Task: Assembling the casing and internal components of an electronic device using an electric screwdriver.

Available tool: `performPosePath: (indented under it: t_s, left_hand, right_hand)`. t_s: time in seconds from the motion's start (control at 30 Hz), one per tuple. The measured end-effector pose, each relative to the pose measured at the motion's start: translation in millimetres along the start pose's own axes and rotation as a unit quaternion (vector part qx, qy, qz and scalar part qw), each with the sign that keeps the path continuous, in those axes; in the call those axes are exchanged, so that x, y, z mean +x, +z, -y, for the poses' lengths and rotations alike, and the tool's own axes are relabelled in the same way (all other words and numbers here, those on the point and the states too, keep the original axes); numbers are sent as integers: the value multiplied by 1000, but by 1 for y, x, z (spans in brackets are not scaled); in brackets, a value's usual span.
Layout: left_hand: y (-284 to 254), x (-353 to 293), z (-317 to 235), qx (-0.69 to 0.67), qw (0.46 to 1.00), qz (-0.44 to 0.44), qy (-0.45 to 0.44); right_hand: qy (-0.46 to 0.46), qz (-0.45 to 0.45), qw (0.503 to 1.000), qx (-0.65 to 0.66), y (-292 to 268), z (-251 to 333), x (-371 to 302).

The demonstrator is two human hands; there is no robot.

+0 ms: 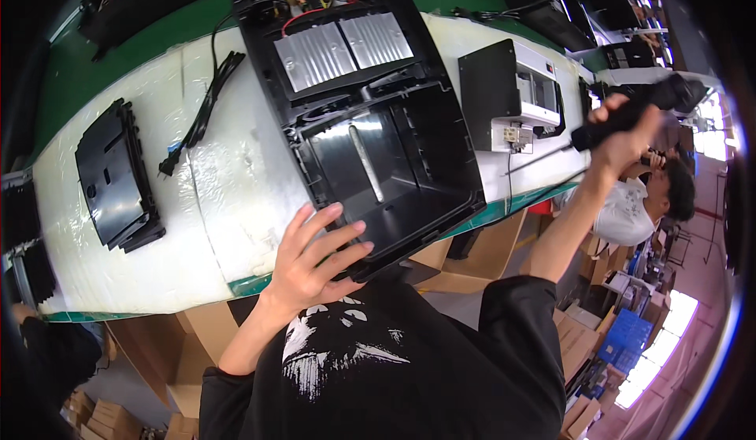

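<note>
A large black plastic housing (445, 145) lies on the table in front of me. Two ribbed silver metal plates (346, 50) and some wiring sit in its far part, and its near part is a deep open bay with a pale strip inside. My left hand (303, 267) rests on the housing's near left edge, fingers spread over the rim. Raised to the right, my right hand (626, 149) is wrapped around a black electric screwdriver (638, 111). Its long thin bit points down and left, apart from the housing.
Right of the housing stands a white and black unit (535, 94) with a connector. To the left lie a coiled black power cord (213, 97) and stacked black panels (114, 176). Cardboard boxes (169, 345) sit below the table edge. Another person (630, 212) is at the right.
</note>
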State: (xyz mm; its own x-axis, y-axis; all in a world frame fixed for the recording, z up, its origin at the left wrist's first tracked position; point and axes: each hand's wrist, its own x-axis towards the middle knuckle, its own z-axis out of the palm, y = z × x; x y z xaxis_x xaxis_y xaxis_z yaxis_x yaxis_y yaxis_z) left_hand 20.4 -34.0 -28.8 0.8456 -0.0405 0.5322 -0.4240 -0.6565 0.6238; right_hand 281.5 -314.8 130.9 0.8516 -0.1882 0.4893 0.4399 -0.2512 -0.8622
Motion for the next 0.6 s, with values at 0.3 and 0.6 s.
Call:
performPosePath:
  t_s: [0.3, 0.6]
  left_hand:
    - [17, -3, 12, -43, 997, -54, 45]
    - [14, -5, 6, -57, 997, -50, 23]
  right_hand:
    - [-181, 206, 901, 335, -95, 148, -30]
    - [-133, 276, 656, 690, 28, 153, -132]
